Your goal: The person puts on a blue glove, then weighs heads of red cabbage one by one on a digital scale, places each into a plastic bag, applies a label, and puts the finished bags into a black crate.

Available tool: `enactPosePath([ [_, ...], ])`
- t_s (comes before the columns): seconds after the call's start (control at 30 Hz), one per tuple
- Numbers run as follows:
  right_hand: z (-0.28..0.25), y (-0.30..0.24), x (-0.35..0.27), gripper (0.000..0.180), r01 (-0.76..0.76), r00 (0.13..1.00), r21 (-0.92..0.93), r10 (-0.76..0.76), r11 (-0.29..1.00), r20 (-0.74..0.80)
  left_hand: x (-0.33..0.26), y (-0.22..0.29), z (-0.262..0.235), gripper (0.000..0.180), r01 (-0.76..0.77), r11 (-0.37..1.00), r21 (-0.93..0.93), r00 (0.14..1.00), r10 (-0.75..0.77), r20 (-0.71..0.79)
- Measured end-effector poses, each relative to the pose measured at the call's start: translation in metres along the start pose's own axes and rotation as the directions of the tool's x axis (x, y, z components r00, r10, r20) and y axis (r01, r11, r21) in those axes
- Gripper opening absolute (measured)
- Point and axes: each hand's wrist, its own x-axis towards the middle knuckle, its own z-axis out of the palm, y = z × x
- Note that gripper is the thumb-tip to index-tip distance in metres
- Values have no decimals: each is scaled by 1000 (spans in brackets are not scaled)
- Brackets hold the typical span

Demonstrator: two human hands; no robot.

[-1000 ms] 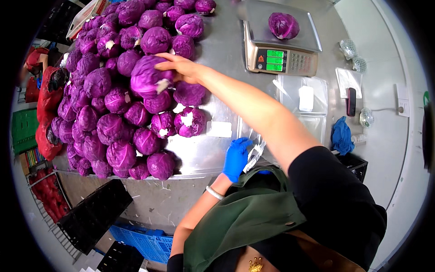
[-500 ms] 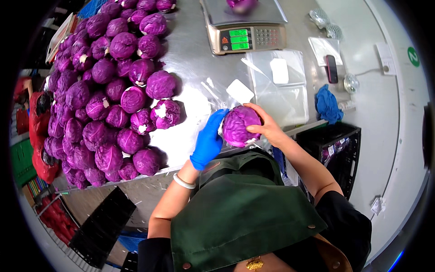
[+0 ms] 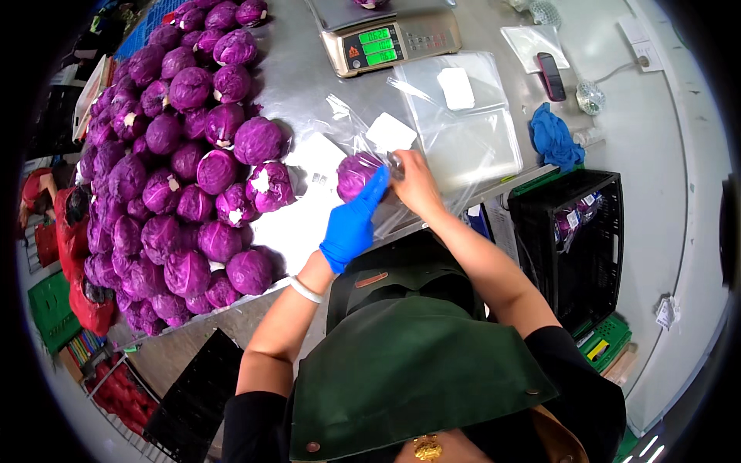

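Observation:
A round red cabbage (image 3: 356, 176) sits on the metal table in front of me, with a clear plastic bag (image 3: 349, 123) around it. My left hand (image 3: 351, 231), in a blue glove, lies against the near right side of this cabbage, gripping it through the film. One gloved finger reaches up toward my other hand; the rest are partly hidden. Bare and closed, my right hand (image 3: 415, 185) pinches gathered film at the cabbage's right. Just beyond the hands lies a white card (image 3: 391, 133).
A large heap of red cabbages (image 3: 185, 162) covers the table's left. A scale (image 3: 390, 42) stands at the back. Flat clear bags (image 3: 471, 139) lie to the right, near a phone (image 3: 551, 77) and blue cloth (image 3: 556, 135). A black crate (image 3: 575, 255) sits below the table edge.
The cabbage has moved left and slightly up, and is now inside the clear bag. My right hand has left the cabbage and closed on the film. The view has shifted a little.

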Motion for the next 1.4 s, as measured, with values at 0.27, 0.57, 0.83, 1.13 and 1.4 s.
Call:
enactPosePath([
  [0.27, -78, -45, -20, 23, 422, 905, -42, -419, 905, 78, -36, 43, -64, 55, -69, 995, 65, 930, 88, -357],
  [0.57, -97, 26, -140, 23, 480, 814, -196, -351, 855, 462, -166, 83, 40, 65, 732, 491, 472, 633, -747, -204],
  [0.83, -95, -46, -149, 44, 819, 473, 152, -802, 553, 364, -181, 93, 73, 53, 362, 237, -902, 443, -895, -57],
  [1.13, -47, -57, -149, 22, 752, 206, 438, -806, 493, 554, -182, 93, 55, 43, 259, 55, -964, 469, -880, 76],
  [1.4, -24, -63, -164, 16, 828, 314, 229, -762, 511, 567, -181, 86, 51, 50, 310, -23, -950, 471, -864, 175],
])
